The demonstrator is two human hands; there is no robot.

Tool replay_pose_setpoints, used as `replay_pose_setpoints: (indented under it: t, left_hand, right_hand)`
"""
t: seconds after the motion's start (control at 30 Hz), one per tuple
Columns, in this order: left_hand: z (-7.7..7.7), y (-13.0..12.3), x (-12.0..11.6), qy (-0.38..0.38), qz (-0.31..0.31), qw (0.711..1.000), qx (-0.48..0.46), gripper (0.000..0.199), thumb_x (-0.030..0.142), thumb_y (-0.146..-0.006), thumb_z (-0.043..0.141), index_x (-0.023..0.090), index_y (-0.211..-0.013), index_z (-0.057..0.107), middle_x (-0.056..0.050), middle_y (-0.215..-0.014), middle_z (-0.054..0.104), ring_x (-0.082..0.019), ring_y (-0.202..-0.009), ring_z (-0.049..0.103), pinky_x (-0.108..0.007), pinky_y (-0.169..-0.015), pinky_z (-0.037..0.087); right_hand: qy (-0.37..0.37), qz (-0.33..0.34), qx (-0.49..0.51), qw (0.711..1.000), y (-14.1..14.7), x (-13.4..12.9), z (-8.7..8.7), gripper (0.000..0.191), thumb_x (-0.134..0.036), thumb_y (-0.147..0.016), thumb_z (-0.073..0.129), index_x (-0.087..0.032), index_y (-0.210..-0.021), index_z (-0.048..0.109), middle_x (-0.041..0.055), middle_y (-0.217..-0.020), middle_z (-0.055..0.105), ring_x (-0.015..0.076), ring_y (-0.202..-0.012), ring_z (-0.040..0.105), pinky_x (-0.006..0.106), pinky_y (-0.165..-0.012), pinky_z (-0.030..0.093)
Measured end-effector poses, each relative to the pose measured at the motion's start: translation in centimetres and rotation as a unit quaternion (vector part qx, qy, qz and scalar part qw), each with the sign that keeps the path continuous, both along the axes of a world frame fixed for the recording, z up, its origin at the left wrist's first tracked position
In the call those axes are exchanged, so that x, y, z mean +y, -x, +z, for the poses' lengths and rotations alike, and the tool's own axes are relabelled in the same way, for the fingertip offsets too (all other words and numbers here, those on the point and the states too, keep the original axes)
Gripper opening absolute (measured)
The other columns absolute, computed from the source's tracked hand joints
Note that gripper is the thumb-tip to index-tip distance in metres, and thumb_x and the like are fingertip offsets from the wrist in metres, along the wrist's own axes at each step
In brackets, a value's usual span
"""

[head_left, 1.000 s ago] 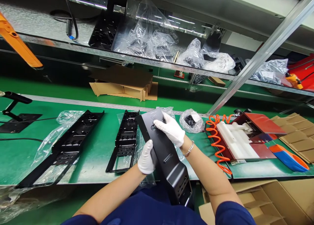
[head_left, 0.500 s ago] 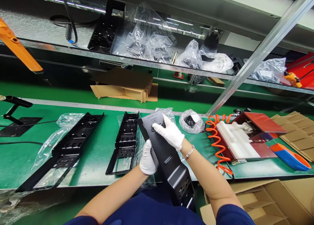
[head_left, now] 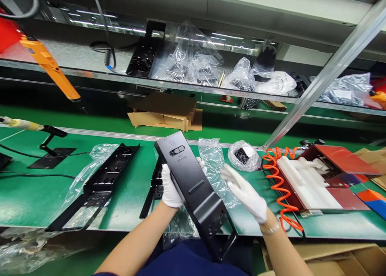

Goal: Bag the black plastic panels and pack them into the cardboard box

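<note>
A long black housing panel [head_left: 193, 175] with a slotted upper face and an open frame at its lower end is tilted in front of me. My left hand [head_left: 172, 185], white-gloved, grips its left edge, with fingertips showing past the far edge. My right hand [head_left: 245, 191], also gloved, is apart from the panel on its right, fingers stretched and slightly blurred. Behind the held panel lies a second black panel [head_left: 155, 183], partly hidden. Another black panel [head_left: 104, 181] lies inner side up on clear plastic [head_left: 80, 177] at the left.
A red fixture with a white block [head_left: 307, 183] stands right, beside a coiled orange hose [head_left: 273, 175]. A bag of black parts [head_left: 243, 155] and plastic wrap [head_left: 212, 159] lie on the green bench. An orange electric screwdriver [head_left: 50, 67] hangs upper left. Folded cardboard [head_left: 164, 113] sits behind.
My right hand has come off the panel's upper face and moved right. The left hand still holds the panel, which has turned slightly. The view has shifted left.
</note>
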State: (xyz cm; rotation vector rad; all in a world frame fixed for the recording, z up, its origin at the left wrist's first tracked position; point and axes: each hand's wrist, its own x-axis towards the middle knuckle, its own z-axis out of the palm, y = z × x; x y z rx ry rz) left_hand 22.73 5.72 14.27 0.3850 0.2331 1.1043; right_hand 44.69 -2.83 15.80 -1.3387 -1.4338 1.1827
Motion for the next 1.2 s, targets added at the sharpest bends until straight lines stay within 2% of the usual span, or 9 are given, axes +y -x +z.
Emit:
replay_pose_setpoints:
  t: [0.2, 0.33, 0.5, 0.63, 0.73, 0.83, 0.93, 1.07, 1.2]
  left_hand:
    - [1.1, -0.2, 1.3, 0.01, 0.023, 0.999, -0.027, 0.084, 0.081, -0.075, 0.068, 0.017, -0.13, 0.069, -0.014, -0.122, 0.075, -0.033, -0.112, 0.071, -0.051, -0.105, 0.053]
    - [1.1, -2.3, 0.5, 0.001, -0.032, 0.999, 0.003, 0.091, 0.083, -0.073, 0.068, 0.017, -0.136, 0.065, -0.017, -0.132, 0.072, -0.035, -0.116, 0.07, -0.053, -0.108, 0.051]
    - [1.5, -3.8, 1.1, 0.036, 0.012, 0.997, 0.066, 0.065, 0.07, -0.083, 0.069, 0.022, -0.127, 0.071, -0.009, -0.125, 0.076, -0.032, -0.126, 0.066, -0.048, -0.11, 0.052]
    - [0.9, -4.4, 0.6, 0.016, -0.075, 0.98, 0.184, 0.037, 0.047, -0.087, 0.075, 0.021, -0.114, 0.078, -0.009, -0.122, 0.078, -0.029, -0.118, 0.071, -0.041, -0.103, 0.058]
    - [0.1, -4.1, -0.9, -0.087, -0.197, 0.928, 0.303, 0.043, 0.048, -0.08, 0.082, 0.018, -0.111, 0.08, -0.015, -0.122, 0.077, -0.036, -0.112, 0.072, -0.047, -0.101, 0.059]
    - [-0.1, -3.3, -1.7, -0.148, -0.324, 0.852, 0.382, 0.062, 0.056, -0.07, 0.087, 0.017, -0.117, 0.079, -0.02, -0.126, 0.074, -0.043, -0.117, 0.069, -0.056, -0.109, 0.052]
    - [-0.1, -2.6, -1.8, -0.144, -0.348, 0.816, 0.439, 0.073, 0.065, -0.063, 0.087, 0.02, -0.12, 0.078, -0.018, -0.124, 0.076, -0.045, -0.119, 0.068, -0.059, -0.115, 0.046]
    - [-1.7, -2.0, -1.1, -0.153, -0.308, 0.821, 0.456, 0.076, 0.071, -0.059, 0.086, 0.022, -0.117, 0.079, -0.016, -0.119, 0.078, -0.045, -0.115, 0.069, -0.059, -0.111, 0.05]
    - [-3.9, -1.7, -0.4, -0.171, -0.307, 0.831, 0.43, 0.068, 0.068, -0.066, 0.084, 0.025, -0.119, 0.078, -0.013, -0.12, 0.078, -0.042, -0.117, 0.069, -0.055, -0.109, 0.053]
  right_hand:
    - [0.103, -0.025, 0.074, 0.992, 0.7, -7.4, -6.6, 0.064, -0.071, -0.087, 0.064, -0.022, -0.129, 0.068, 0.0102, -0.102, 0.074, 0.0264, -0.091, 0.073, 0.045, -0.091, 0.06]
    - [0.107, -0.175, 0.155, 0.966, 2.3, -9.2, -8.0, 0.061, -0.07, -0.077, 0.074, -0.02, -0.111, 0.067, -0.0032, -0.06, 0.057, 0.0126, -0.046, 0.051, 0.028, -0.053, 0.048]
    - [0.106, -0.257, 0.146, 0.949, -0.8, -12.0, -7.5, 0.062, -0.065, -0.063, 0.084, -0.018, -0.1, 0.067, -0.002, -0.056, 0.056, 0.0123, -0.042, 0.049, 0.025, -0.044, 0.04]
    - [0.086, -0.371, 0.147, 0.913, -3.4, -15.2, -6.5, 0.06, -0.054, -0.056, 0.09, -0.019, -0.1, 0.07, 0.0041, -0.075, 0.07, 0.0129, -0.045, 0.055, 0.027, -0.044, 0.047]
    - [0.052, -0.435, 0.168, 0.883, -5.0, -18.3, -5.8, 0.062, -0.047, -0.05, 0.092, -0.018, -0.101, 0.073, 0.0078, -0.089, 0.075, 0.0118, -0.046, 0.055, 0.026, -0.043, 0.045]
    - [0.036, -0.487, 0.172, 0.856, -7.1, -22.8, -5.4, 0.062, -0.051, -0.055, 0.089, -0.015, -0.103, 0.075, 0.0011, -0.058, 0.063, 0.0096, -0.037, 0.044, 0.024, -0.038, 0.035]
    - [-0.003, -0.589, 0.159, 0.792, -9.0, -28.4, -4.9, 0.06, -0.052, -0.058, 0.087, -0.014, -0.103, 0.075, -0.0047, -0.044, 0.046, 0.0088, -0.037, 0.035, 0.023, -0.038, 0.027]
    - [-0.034, -0.69, 0.156, 0.706, -10.7, -34.8, -4.9, 0.055, -0.047, -0.052, 0.091, -0.016, -0.095, 0.074, -0.0043, -0.048, 0.045, 0.0083, -0.041, 0.033, 0.024, -0.039, 0.028]
    - [-0.063, -0.731, 0.128, 0.667, -11.7, -37.6, -6.0, 0.049, -0.051, -0.05, 0.092, -0.021, -0.082, 0.071, -0.0046, -0.05, 0.042, 0.0087, -0.042, 0.033, 0.025, -0.039, 0.032]
